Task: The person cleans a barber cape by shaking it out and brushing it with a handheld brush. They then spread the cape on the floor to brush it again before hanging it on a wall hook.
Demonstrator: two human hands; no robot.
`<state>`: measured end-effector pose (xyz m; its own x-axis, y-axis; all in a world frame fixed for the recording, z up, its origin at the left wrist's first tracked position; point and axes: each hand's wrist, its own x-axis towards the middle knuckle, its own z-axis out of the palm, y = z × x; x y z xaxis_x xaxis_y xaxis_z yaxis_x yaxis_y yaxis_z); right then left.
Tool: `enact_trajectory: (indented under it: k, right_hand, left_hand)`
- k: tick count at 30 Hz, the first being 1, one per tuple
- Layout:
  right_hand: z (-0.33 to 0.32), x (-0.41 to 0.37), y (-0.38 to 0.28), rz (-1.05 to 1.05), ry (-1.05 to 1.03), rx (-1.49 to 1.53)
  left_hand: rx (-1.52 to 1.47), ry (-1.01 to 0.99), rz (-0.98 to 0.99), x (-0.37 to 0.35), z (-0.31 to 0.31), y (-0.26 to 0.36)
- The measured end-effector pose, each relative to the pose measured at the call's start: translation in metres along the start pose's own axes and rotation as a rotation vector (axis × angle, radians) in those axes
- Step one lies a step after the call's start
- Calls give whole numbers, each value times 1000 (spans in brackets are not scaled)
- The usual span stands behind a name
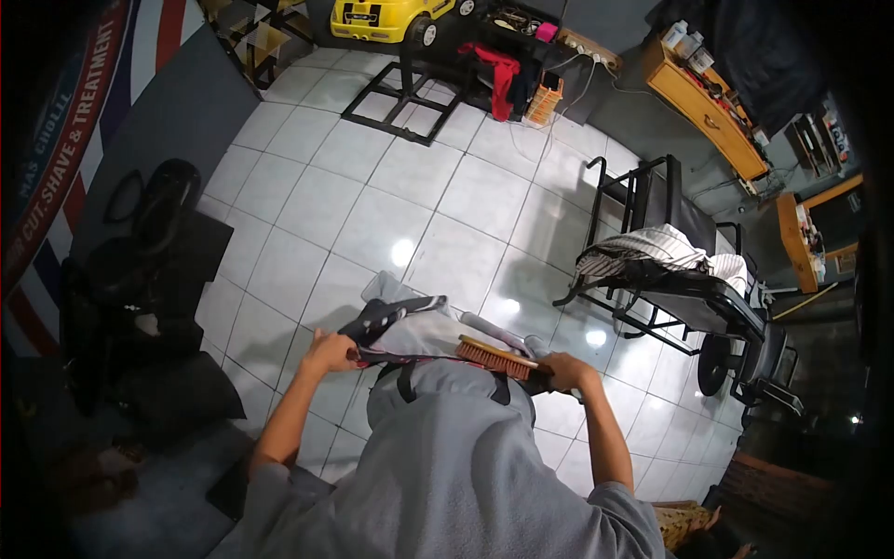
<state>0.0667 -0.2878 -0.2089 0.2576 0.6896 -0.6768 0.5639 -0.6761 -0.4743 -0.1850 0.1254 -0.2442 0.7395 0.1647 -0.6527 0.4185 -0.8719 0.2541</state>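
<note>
My left hand [332, 352] is at the left of my waist, its fingers closed at the near end of a black item with pale marks [382, 318], whose kind I cannot tell. At the right of my waist, my right hand [564, 371] is closed around the end of a wooden brush [496, 357]. The brush lies sideways in front of my body, its reddish-brown bristles facing me. Between the hands, thin light-grey material [416, 334] shows past a dark, red-edged strip at my waist. My grey shirt [456, 466] fills the lower middle.
Pale tiles [400, 200] cover the floor ahead. A black barber chair [684, 270] with a striped cloth [643, 250] stands at right. Wooden shelves [708, 112] hold bottles. A yellow toy car [380, 19] and black metal frame [402, 102] are at the back. Dark furniture lines the left.
</note>
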Motion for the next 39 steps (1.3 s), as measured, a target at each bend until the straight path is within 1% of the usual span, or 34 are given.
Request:
enact_trajectory:
  k: [2,3,5,6,7,8,9,10,11,12,13,14,15,16,17,18,19,20,22,23,24,25,26,27,28,29,30,32,33,34,35,36,38,39]
  right_hand:
    - [25,22,29,78,41,-25]
    - [36,35,44,119,60,-35]
    - [38,63,69,239,244,-101]
    - [25,72,66,313,411,-116]
    - [13,86,79,315,723,-242]
    - [-20,89,75,356,882,-237]
    - [-58,89,76,270,1063,-186]
    - [-99,79,66,82,1396,-281]
    - [-149,44,15,279,1356,-125]
    - [-180,25,1,-165,1720,-208]
    - [-202,1,-7,-195,1689,23]
    - [-216,-24,-25,-278,1784,23]
    - [-221,-39,-39,-440,1883,254]
    - [-217,-50,-34,-419,2014,272]
    - [-205,-55,-43,-504,2017,371]
    - [-187,-57,-46,-526,1991,360]
    - [-170,-58,-49,-547,1964,350]
    - [-143,-45,-36,-501,1909,230]
    - [-87,-12,2,-326,1686,-108]
    - [-52,0,4,-223,1443,20]
    - [-7,10,25,163,985,194]
    - [20,12,41,201,624,217]
    - [47,14,56,179,356,126]
    - [70,13,66,189,74,-53]
    - [86,7,68,306,-69,-29]
    - [101,2,66,408,-42,178]
    - [99,-10,50,441,11,440]
    - [123,-7,70,395,-13,614]
    - [122,-8,69,390,43,539]
    - [116,-8,65,381,103,462]
    - [109,-8,58,371,160,388]
    - [93,-13,45,283,269,351]
    - [77,-9,41,281,428,374]
    - [70,-7,36,251,610,315]
  left_hand:
    - [-7,84,-98,20,45,-17]
    - [-13,197,-119,40,58,-26]
    - [-22,421,-161,75,70,-41]
    - [74,580,-127,85,54,-38]
    - [171,738,-92,97,26,-31]
    - [136,841,-98,108,-11,-26]
    - [119,960,-112,108,-62,-11]
    - [48,1134,-51,103,-113,0]
    - [-24,1151,-71,94,-165,13]
    - [49,1370,9,82,-204,21]
    - [22,1466,87,54,-243,43]
    - [-37,1596,237,23,-269,68]
    - [57,1666,351,-1,-287,83]
    - [101,1739,397,-23,-287,106]
    - [66,1764,439,-29,-274,116]
    - [33,1791,479,-36,-261,122]
    - [-44,1749,512,-34,-236,124]
    - [-121,1707,547,-21,-202,122]
    - [-137,1357,291,8,-118,102]
    - [-258,977,133,29,-75,86]
    - [-109,703,61,47,-13,53]
    - [-149,270,-5,47,26,30]
    - [-63,-56,-16,68,99,-18]
    - [-69,-362,-57,59,115,-22]
    - [-136,-269,0,42,123,-19]
    - [-204,-178,53,25,130,-17]
    - [-232,-108,64,21,137,-23]
    - [-288,23,92,15,153,-33]
    - [-340,36,50,10,134,-25]
    - [-296,378,58,10,130,-21]
    - [-371,485,-63,4,106,-5]
    - [-443,591,-185,1,76,11]
    - [-481,735,-35,8,44,21]
    - [-502,809,40,12,33,23]
